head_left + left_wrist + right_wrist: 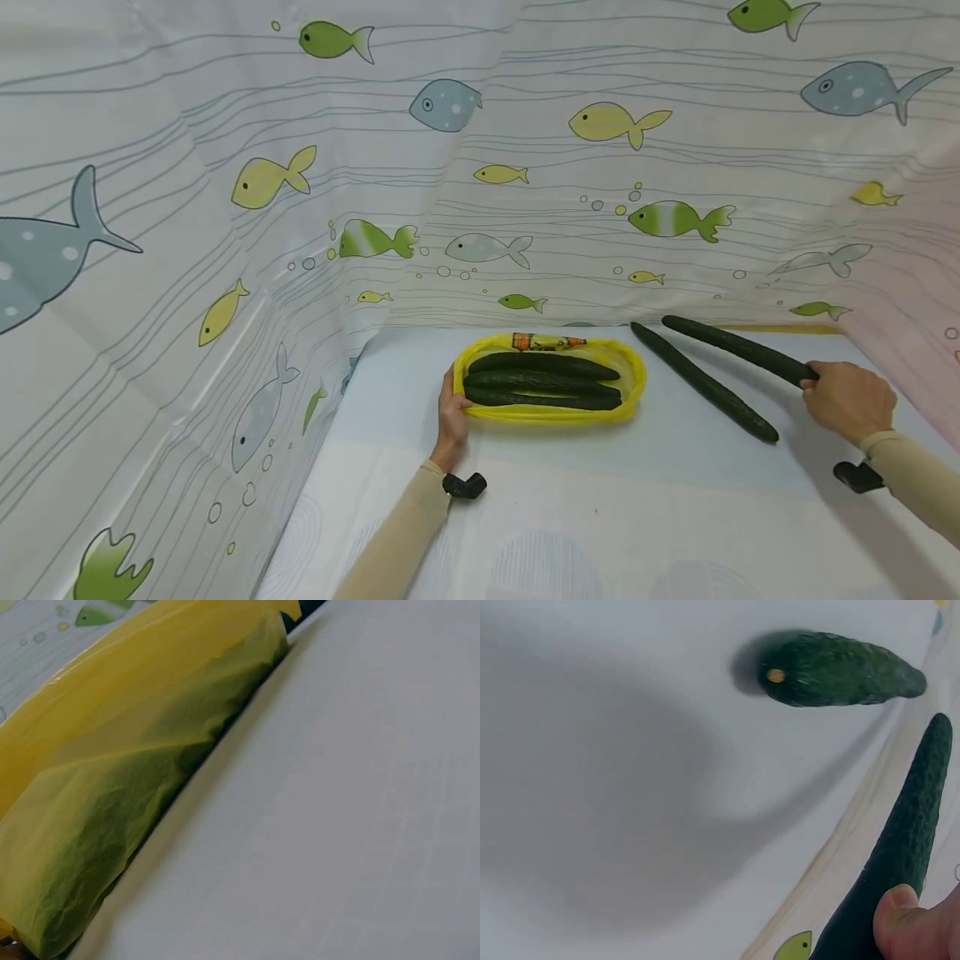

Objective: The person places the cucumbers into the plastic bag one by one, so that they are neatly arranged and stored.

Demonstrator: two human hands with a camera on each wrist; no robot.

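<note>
A yellow plastic bag [555, 415] with a rolled-open rim lies on the table, several dark green cucumbers [536, 381] side by side within it. My left hand [452, 421] grips the bag's left end; its wrist view shows the bag's yellow side [135, 757] but hardly any of the hand. At the right, my right hand [851, 400] holds one long cucumber [738, 344] by its near end, raised off the table. In the right wrist view the thumb [915, 922] presses along this cucumber [900, 832]. Another cucumber [705, 383] lies on the table between bag and right hand.
The white table [585, 500] meets a fish-patterned curtain [525, 208] at the back and sides. An orange-and-green printed patch [547, 342] shows on the bag's far rim. A small black device is on each wrist, the left one [465, 486] below the bag.
</note>
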